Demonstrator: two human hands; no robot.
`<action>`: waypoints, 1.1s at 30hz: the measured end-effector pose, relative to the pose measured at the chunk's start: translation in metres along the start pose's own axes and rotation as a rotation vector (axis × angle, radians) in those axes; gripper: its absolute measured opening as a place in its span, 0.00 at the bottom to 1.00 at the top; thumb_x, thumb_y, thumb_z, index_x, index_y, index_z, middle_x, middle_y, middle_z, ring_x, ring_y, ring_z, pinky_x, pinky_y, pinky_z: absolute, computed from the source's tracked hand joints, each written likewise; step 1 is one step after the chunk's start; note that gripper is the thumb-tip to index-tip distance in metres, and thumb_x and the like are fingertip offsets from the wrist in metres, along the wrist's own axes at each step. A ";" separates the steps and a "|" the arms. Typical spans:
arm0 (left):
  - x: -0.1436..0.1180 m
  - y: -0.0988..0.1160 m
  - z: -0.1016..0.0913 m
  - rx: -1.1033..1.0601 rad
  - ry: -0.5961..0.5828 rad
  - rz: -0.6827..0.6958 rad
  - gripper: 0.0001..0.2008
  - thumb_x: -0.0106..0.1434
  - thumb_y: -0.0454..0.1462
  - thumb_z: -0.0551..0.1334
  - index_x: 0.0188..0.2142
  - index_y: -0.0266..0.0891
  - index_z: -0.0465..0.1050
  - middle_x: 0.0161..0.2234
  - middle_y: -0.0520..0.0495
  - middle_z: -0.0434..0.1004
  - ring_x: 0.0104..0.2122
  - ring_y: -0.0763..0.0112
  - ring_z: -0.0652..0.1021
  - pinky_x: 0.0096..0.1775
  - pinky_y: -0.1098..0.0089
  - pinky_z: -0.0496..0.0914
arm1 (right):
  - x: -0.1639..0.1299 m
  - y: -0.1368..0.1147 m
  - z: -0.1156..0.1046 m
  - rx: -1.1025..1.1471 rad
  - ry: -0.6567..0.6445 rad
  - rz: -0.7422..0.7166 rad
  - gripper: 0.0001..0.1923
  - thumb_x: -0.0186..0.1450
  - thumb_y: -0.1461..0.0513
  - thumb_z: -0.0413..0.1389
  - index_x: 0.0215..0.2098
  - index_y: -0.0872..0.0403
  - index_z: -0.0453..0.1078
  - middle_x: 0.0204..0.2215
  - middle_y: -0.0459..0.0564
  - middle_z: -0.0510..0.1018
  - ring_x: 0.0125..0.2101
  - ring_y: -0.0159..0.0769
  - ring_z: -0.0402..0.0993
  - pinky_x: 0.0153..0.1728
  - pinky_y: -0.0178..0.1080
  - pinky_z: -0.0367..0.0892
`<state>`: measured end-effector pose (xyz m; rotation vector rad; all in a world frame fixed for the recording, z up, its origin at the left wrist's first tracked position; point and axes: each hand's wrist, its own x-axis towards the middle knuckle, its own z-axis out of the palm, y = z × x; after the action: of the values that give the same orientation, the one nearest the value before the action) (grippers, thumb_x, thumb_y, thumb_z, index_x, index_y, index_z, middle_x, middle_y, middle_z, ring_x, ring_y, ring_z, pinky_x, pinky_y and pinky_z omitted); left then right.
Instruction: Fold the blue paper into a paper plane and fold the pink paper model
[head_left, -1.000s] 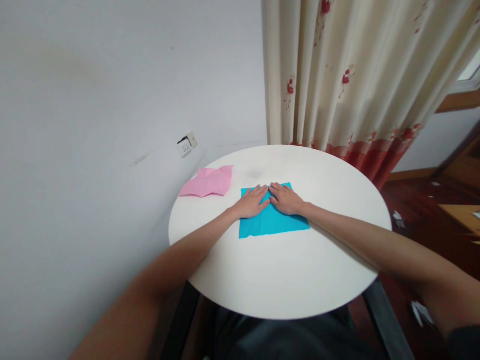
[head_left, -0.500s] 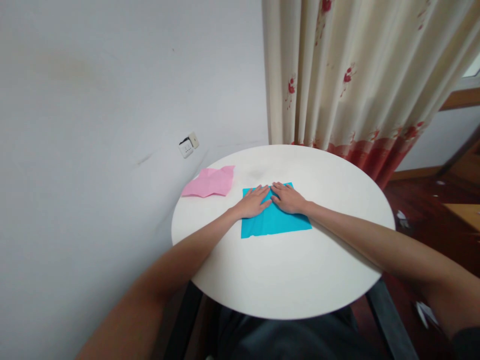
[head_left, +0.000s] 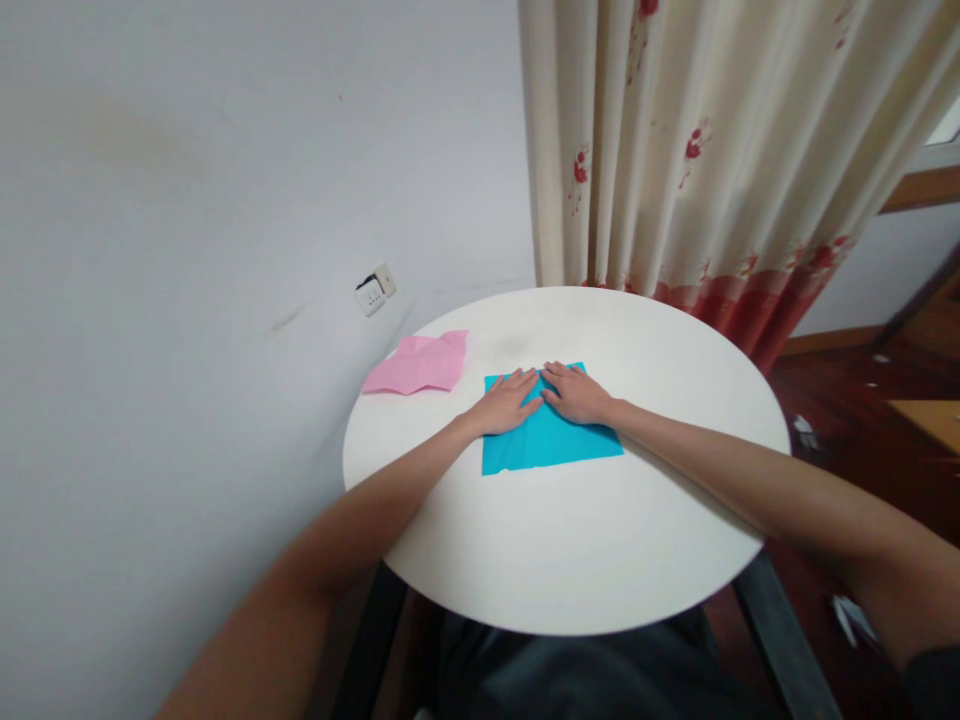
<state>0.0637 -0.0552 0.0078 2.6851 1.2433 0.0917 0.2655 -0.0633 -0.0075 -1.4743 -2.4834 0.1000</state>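
Hardly anything has moved: fingers (head_left: pixel 526 380) of the left hand (head_left: pixel 504 405) and right hand (head_left: pixel 577 393) stay open, flat on a blue sheet (head_left: pixel 553 445) (its near edge is bumpy). It lies on the smooth, round desk (head_left: pixel 577 550), near a crinkly pink sheet (head_left: pixel 424 365).

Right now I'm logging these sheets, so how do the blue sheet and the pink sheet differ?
The blue sheet lies under the left hand and right hand; neither touches the pink sheet. The blue sheet looks roughly four-sided, the pink sheet more irregular. The blue sheet is near the middle of the white table, the pink sheet near its wall-side edge. Both lie on that table.
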 end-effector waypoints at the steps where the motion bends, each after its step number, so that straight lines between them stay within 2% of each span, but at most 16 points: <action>1: 0.000 0.000 0.000 -0.001 0.000 0.002 0.34 0.73 0.55 0.41 0.72 0.41 0.44 0.73 0.46 0.41 0.71 0.58 0.45 0.68 0.54 0.42 | 0.000 0.000 0.000 0.001 0.001 0.001 0.30 0.74 0.54 0.42 0.69 0.63 0.56 0.69 0.62 0.56 0.69 0.49 0.51 0.66 0.52 0.49; 9: 0.000 0.001 -0.001 0.012 -0.009 0.000 0.34 0.73 0.54 0.41 0.72 0.41 0.45 0.73 0.45 0.42 0.71 0.57 0.45 0.68 0.53 0.43 | 0.000 0.001 0.000 -0.009 0.002 0.025 0.30 0.74 0.53 0.43 0.68 0.62 0.57 0.69 0.63 0.57 0.68 0.50 0.51 0.66 0.53 0.49; 16: -0.001 0.001 -0.003 0.028 -0.029 0.012 0.32 0.74 0.49 0.40 0.72 0.37 0.45 0.72 0.44 0.43 0.71 0.58 0.46 0.68 0.52 0.43 | -0.004 -0.004 -0.001 -0.027 0.012 0.045 0.30 0.74 0.54 0.43 0.67 0.63 0.58 0.68 0.63 0.58 0.68 0.51 0.52 0.66 0.53 0.50; 27: 0.001 -0.003 0.000 0.019 -0.015 0.016 0.31 0.74 0.51 0.40 0.71 0.41 0.46 0.73 0.45 0.43 0.71 0.58 0.46 0.68 0.52 0.43 | -0.005 -0.004 -0.002 -0.028 0.002 0.039 0.29 0.74 0.54 0.43 0.67 0.62 0.58 0.68 0.63 0.58 0.68 0.49 0.51 0.66 0.51 0.50; 33: 0.001 -0.002 0.000 0.018 -0.018 0.014 0.31 0.74 0.50 0.40 0.71 0.40 0.46 0.73 0.45 0.43 0.71 0.58 0.46 0.68 0.53 0.43 | -0.005 -0.004 -0.002 -0.021 0.013 0.036 0.29 0.74 0.54 0.43 0.66 0.63 0.59 0.68 0.64 0.58 0.68 0.50 0.52 0.66 0.51 0.50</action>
<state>0.0624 -0.0531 0.0078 2.7040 1.2258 0.0579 0.2647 -0.0701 -0.0058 -1.5234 -2.4553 0.0703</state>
